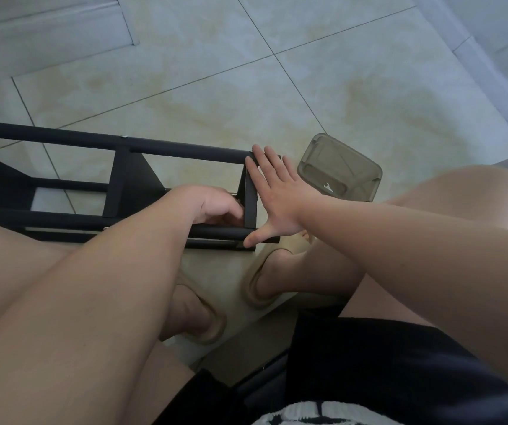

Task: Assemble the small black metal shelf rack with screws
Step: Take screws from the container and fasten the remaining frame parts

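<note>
Legible text, brands, numbers: none recorded. One small white wrench-shaped mark is noted in the translucent plastic box; printed sign or actual tool cannot be told.

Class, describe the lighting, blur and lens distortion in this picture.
Head view: dim, soft, bluish light with no hard shadows; the wide lens slightly bows the tile lines; the near forearms look soft, the rack and right hand sharper.

Rack runs off the left edge. My left hand curls inside its right end with the fingertips hidden, so I can't tell what they hold. My right hand covers that end's corners. The tray has its near-left corner behind my wrist. The pale piece inside is too small to name.
</note>
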Action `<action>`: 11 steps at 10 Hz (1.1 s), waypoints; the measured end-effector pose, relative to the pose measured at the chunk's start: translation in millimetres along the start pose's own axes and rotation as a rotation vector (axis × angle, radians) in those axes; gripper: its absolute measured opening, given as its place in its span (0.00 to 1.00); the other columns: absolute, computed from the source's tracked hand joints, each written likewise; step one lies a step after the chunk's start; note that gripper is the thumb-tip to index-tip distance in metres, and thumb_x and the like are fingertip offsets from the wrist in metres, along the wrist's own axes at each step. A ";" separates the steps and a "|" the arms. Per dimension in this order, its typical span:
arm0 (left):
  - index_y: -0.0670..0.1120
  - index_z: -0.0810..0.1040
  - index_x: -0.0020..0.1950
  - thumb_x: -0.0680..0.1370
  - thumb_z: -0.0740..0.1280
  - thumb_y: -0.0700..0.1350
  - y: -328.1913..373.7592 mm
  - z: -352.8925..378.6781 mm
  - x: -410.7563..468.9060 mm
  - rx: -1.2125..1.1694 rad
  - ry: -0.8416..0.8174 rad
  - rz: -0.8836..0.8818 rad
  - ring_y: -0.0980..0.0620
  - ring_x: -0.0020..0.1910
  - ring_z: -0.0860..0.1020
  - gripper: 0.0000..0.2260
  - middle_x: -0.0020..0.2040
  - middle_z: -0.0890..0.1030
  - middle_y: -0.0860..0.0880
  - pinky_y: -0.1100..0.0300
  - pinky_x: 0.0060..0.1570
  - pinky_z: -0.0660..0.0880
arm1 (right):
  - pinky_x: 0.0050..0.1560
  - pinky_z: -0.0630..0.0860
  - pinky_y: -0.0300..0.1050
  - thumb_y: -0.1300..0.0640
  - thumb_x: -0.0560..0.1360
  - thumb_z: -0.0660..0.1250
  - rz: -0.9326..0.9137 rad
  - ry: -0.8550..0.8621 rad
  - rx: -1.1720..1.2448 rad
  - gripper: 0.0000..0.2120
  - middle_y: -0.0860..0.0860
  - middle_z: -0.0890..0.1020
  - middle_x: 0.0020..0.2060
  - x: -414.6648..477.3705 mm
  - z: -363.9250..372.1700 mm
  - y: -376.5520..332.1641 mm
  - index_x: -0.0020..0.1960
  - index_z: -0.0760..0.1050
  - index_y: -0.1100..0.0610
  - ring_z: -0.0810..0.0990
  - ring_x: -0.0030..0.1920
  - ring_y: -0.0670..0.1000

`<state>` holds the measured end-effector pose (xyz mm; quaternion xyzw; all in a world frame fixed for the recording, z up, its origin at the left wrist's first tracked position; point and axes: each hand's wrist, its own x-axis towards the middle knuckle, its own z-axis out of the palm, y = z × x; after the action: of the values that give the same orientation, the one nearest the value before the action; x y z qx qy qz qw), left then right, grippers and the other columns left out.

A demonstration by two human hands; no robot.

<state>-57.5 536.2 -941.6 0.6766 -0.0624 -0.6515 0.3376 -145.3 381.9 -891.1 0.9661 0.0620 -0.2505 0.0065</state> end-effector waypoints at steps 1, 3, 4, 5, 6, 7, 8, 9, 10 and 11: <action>0.37 0.82 0.59 0.76 0.69 0.39 2.9 2.7 -3.8 0.047 -0.004 -0.018 0.43 0.49 0.81 0.12 0.47 0.84 0.42 0.50 0.59 0.76 | 0.76 0.32 0.60 0.13 0.54 0.52 0.000 0.006 -0.001 0.74 0.60 0.29 0.78 -0.9 0.2 0.2 0.79 0.28 0.60 0.28 0.78 0.62; 0.34 0.81 0.59 0.75 0.66 0.35 4.9 1.3 -5.2 0.115 0.060 0.029 0.43 0.45 0.78 0.14 0.46 0.81 0.40 0.52 0.51 0.73 | 0.76 0.32 0.59 0.13 0.54 0.51 -0.002 0.007 0.002 0.74 0.59 0.29 0.78 -0.2 -0.1 -0.7 0.79 0.28 0.60 0.28 0.78 0.61; 0.35 0.81 0.59 0.74 0.66 0.34 4.7 1.3 -5.1 0.128 0.065 0.043 0.43 0.45 0.77 0.14 0.46 0.81 0.39 0.52 0.50 0.71 | 0.76 0.32 0.59 0.13 0.54 0.51 -0.001 0.006 0.004 0.74 0.59 0.29 0.78 -0.5 -0.1 -0.6 0.79 0.28 0.60 0.28 0.78 0.62; 0.36 0.82 0.56 0.74 0.65 0.33 5.1 2.6 -5.8 0.105 0.059 0.055 0.43 0.42 0.78 0.12 0.43 0.81 0.40 0.53 0.48 0.72 | 0.76 0.32 0.59 0.13 0.54 0.50 -0.001 0.009 0.005 0.74 0.60 0.29 0.78 -0.3 0.5 -0.2 0.80 0.28 0.60 0.28 0.78 0.62; 0.37 0.83 0.53 0.74 0.64 0.32 4.9 3.1 -6.0 0.098 0.056 0.063 0.46 0.36 0.78 0.11 0.38 0.82 0.43 0.58 0.42 0.73 | 0.76 0.32 0.59 0.13 0.54 0.51 -0.002 0.012 0.008 0.74 0.59 0.29 0.78 -0.1 0.7 -0.5 0.80 0.29 0.60 0.28 0.78 0.62; 0.38 0.83 0.51 0.75 0.64 0.31 4.9 3.6 -7.5 0.084 0.054 0.056 0.49 0.32 0.78 0.10 0.35 0.81 0.45 0.62 0.36 0.73 | 0.75 0.31 0.59 0.13 0.55 0.52 -0.001 0.010 0.007 0.74 0.59 0.29 0.78 -0.4 0.4 -0.3 0.80 0.28 0.60 0.28 0.78 0.61; 0.36 0.82 0.55 0.75 0.65 0.33 4.1 3.2 -7.9 0.055 0.038 0.047 0.45 0.40 0.78 0.11 0.40 0.81 0.43 0.56 0.47 0.73 | 0.75 0.31 0.59 0.13 0.55 0.52 -0.002 0.010 0.008 0.74 0.59 0.29 0.78 -0.8 0.4 -0.4 0.80 0.28 0.60 0.28 0.78 0.61; 0.39 0.82 0.57 0.78 0.65 0.37 3.6 2.1 -10.4 -0.014 -0.036 -0.011 0.44 0.45 0.80 0.10 0.44 0.83 0.43 0.53 0.52 0.75 | 0.76 0.31 0.59 0.13 0.54 0.51 0.000 0.013 0.009 0.74 0.60 0.30 0.78 -0.7 0.4 -0.7 0.80 0.29 0.60 0.28 0.78 0.61; 0.40 0.81 0.60 0.79 0.65 0.38 5.5 2.6 -12.4 0.009 -0.055 -0.041 0.47 0.42 0.81 0.11 0.43 0.84 0.45 0.57 0.46 0.77 | 0.77 0.33 0.60 0.13 0.54 0.52 0.004 0.010 0.006 0.74 0.59 0.30 0.79 -0.7 0.5 -0.5 0.80 0.29 0.60 0.29 0.78 0.62; 0.37 0.81 0.59 0.77 0.64 0.35 8.3 4.5 -13.0 0.080 0.001 -0.004 0.45 0.42 0.79 0.12 0.42 0.82 0.43 0.58 0.48 0.74 | 0.77 0.33 0.60 0.13 0.54 0.53 0.001 0.012 0.008 0.74 0.59 0.30 0.79 -0.9 0.7 -0.5 0.80 0.29 0.60 0.29 0.78 0.61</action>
<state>-60.6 535.0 -925.9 0.6898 -0.0867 -0.6490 0.3089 -146.5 382.2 -891.2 0.9676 0.0604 -0.2451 0.0022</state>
